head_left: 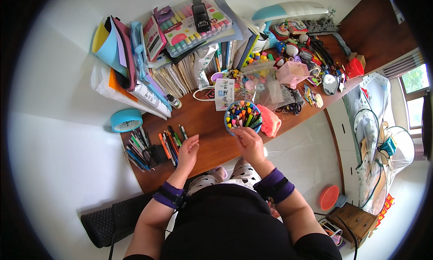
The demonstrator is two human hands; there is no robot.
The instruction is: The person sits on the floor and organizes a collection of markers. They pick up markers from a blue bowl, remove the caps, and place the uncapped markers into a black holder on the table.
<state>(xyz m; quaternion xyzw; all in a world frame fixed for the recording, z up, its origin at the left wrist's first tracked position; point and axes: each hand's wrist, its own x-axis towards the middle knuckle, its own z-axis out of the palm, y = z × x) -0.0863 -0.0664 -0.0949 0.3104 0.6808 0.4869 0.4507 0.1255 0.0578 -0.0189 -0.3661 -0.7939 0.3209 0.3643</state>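
Observation:
A round blue container (pixel 226 124) filled with colourful pens and markers (pixel 246 113) stands on the wooden desk in front of me. At its near rim is my right hand (pixel 249 145), fingers bent and drawn together; what they pinch, if anything, is hidden. My left hand (pixel 188 152) hovers over the desk's near side with fingers loosely stretched and holding nothing. Just left of it lies a row of orange, green and dark pens (pixel 169 145). Farther left, a bunch of pens and pencils (pixel 137 149) sits by a black holder (pixel 158 154).
Books and folders (pixel 173 77) line the wall, topped by a marker case (pixel 196 27). A blue tape roll (pixel 126 120) sits at the left edge. Beyond the container are a clear plastic bag (pixel 259 84), coral cloth (pixel 270 122), pink box (pixel 292 74) and assorted toys.

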